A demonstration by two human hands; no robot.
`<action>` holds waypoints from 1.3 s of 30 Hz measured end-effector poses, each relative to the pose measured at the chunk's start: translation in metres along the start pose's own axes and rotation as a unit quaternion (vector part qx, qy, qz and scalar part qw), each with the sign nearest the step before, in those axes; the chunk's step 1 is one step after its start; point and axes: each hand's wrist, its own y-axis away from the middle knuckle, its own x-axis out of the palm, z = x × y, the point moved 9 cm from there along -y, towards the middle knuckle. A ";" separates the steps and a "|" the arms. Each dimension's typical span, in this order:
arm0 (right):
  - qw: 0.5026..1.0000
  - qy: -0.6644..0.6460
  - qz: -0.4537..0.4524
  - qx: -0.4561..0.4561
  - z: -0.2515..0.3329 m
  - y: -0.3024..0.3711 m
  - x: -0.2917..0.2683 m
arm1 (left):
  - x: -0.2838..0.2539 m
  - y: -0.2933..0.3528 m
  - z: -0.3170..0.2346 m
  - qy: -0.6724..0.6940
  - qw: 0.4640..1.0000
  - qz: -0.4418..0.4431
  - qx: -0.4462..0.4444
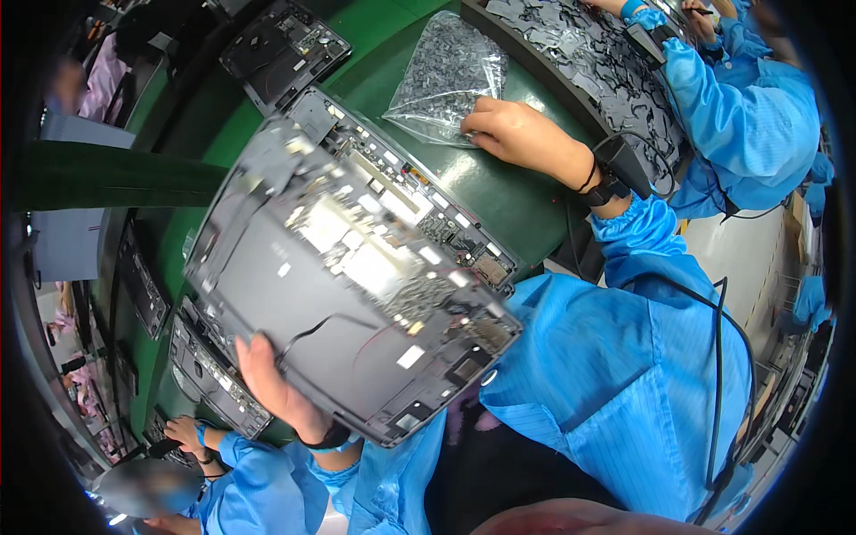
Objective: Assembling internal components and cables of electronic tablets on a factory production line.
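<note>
My left hand (pixel 278 390) grips the near left edge of a dark laptop base (pixel 294 294), its thumb lying over the inner side. Circuit boards and a loose black cable show on this base, which is tilted and blurred at its far end. Partly hidden beneath it, a second laptop base (pixel 446 223) rests on the green bench. My right hand (pixel 522 134) is stretched out to a clear plastic bag (pixel 450 76) full of small dark parts. Its fingers are curled closed at the bag's right lower edge.
A dark-rimmed tray (pixel 571 58) of many small black parts stands behind the bag. Further laptop bases lie at the back (pixel 285 53) and at the left (pixel 214 366). Co-workers in blue smocks sit at upper right (pixel 740 116) and lower left (pixel 259 486).
</note>
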 end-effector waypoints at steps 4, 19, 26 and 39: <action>0.994 0.086 0.063 -0.012 0.010 -0.009 0.012 | 0.052 -0.016 -0.029 0.199 0.967 0.131 -0.095; 0.979 0.178 0.094 0.018 0.022 -0.014 0.008 | 0.072 -0.062 -0.149 -0.327 0.867 0.177 0.332; 0.990 0.039 -0.087 -0.103 0.074 -0.053 -0.051 | 0.129 -0.095 -0.146 -0.352 0.824 0.244 0.371; 0.964 -0.056 -0.097 -0.242 0.151 -0.111 -0.052 | 0.107 -0.093 -0.144 -0.327 0.853 0.252 0.320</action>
